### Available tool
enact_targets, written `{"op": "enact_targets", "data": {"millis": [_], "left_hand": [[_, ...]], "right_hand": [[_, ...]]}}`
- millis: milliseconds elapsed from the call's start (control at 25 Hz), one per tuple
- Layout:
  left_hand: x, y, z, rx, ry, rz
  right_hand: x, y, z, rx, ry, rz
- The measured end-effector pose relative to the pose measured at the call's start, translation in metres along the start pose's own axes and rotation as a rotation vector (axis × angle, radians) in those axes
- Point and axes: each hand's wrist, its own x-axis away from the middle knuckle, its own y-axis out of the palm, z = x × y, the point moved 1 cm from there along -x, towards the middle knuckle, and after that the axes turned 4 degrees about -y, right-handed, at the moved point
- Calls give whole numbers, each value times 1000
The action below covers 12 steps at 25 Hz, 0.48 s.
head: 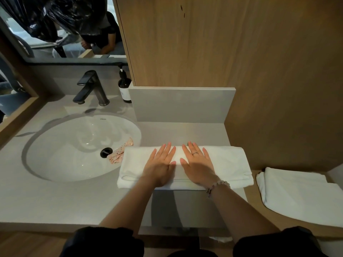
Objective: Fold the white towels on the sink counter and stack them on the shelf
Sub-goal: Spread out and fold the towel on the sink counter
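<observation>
A white towel (pixel 230 164), folded into a long strip, lies across the grey sink counter (pixel 55 197) to the right of the basin. My left hand (pixel 161 164) and my right hand (pixel 198 164) lie flat on its middle, side by side, fingers straight and pointing away from me. A ring is on my right hand and a bead bracelet on that wrist. A second folded white towel (pixel 300 195) lies on the lower wooden shelf (pixel 289 224) at the right.
The white basin (pixel 61 154) holds a small patterned cloth (pixel 120 151) beside the black drain. A black faucet (pixel 91 88) and a dark soap bottle (pixel 125 88) stand behind it. A grey backsplash (pixel 181 104) and wooden wall panel (pixel 241 43) rise behind the towel.
</observation>
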Motion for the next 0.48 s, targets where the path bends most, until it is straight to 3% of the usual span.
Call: {"op": "enact_targets", "data": {"millis": [240, 480], "left_hand": [[7, -7, -23, 76, -121, -81], [23, -9, -44, 56, -270, -8]], "right_hand": [[10, -9, 24, -94, 165, -30], [21, -12, 44, -18, 375, -52]]}}
